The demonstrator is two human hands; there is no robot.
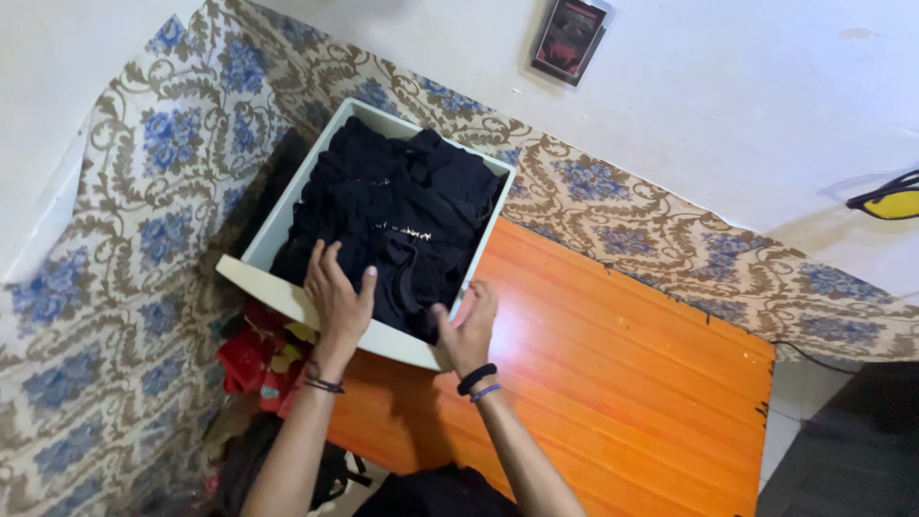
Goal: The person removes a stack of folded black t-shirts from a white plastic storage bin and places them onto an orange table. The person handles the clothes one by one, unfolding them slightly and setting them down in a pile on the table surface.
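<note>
Head view. A white drawer [273, 228], pulled clear of any cabinet, sits at the left end of an orange wooden counter [613, 354], its near left corner overhanging the edge. It is packed full with dark folded clothes [397, 215]; a thin pale line of print shows on one piece near the middle.

Left hand [338, 295]: fingers spread flat, palm down on the clothes at the near end of the drawer, heel resting over the front rim. Grip open, pressing rather than holding. Dark bands on the wrist.

Right hand [469, 330]: at the drawer's near right corner, thumb inside against the clothes, fingers curled along the outside of the front wall. Grip partly closed on that corner; how firmly, cannot tell. Black band and a thinner blue one on the wrist.

Left of the counter, lower down: a heap of red and mixed cloth [254, 359]. Patterned blue-and-brown fabric [153, 191] covers the wall behind. A dark framed picture [571, 38] lies above on the white surface; yellow glasses [890, 201] at the right edge.

Step, as judged: settling the clothes into the drawer, one hand tamping, the other steadying. Any lift calls for both hands under the rim, since the load looks heavy and the corner overhangs.
</note>
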